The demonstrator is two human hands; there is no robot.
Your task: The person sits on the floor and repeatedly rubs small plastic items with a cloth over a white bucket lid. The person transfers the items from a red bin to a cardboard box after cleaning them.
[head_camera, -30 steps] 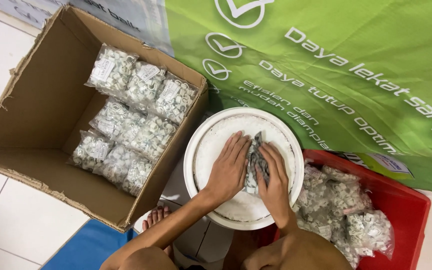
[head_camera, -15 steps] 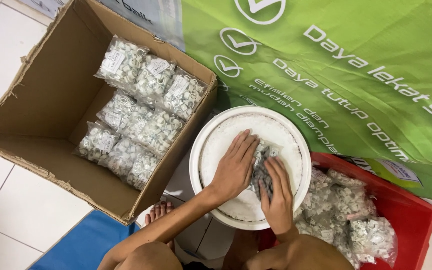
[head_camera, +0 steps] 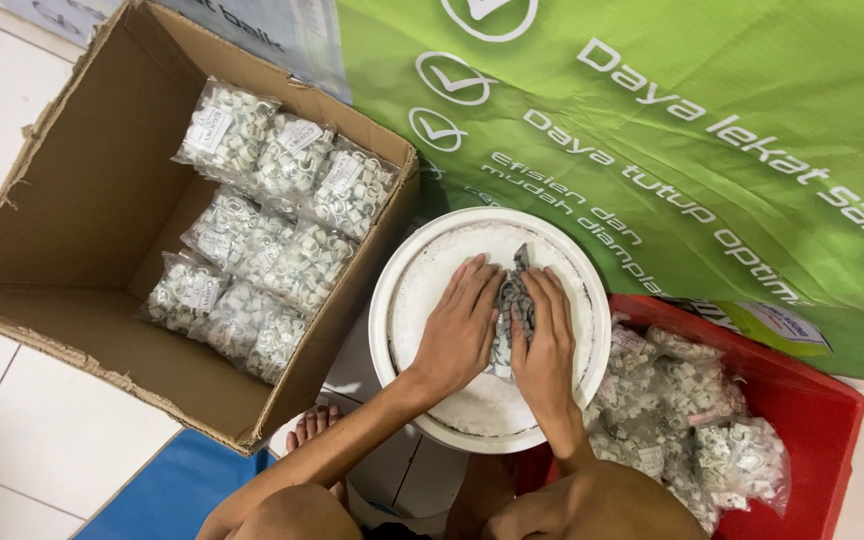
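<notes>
Hands (head_camera: 502, 335) flat around bag (head_camera: 512, 305) between them

We note both forearms bare to the elbow, no sleeves. Left hand (head_camera: 457, 335) and right hand (head_camera: 545, 345): no rings, gloves or wristbands, nails short. Below the grip, bare knees and one unshod foot (head_camera: 314, 428).

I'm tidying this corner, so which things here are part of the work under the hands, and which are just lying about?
In use:
- left hand and right hand pressing a small bag
- white bucket lid under them
- red crate of bags
- cardboard box of bags

Lying about:
- green banner
- blue mat
</notes>
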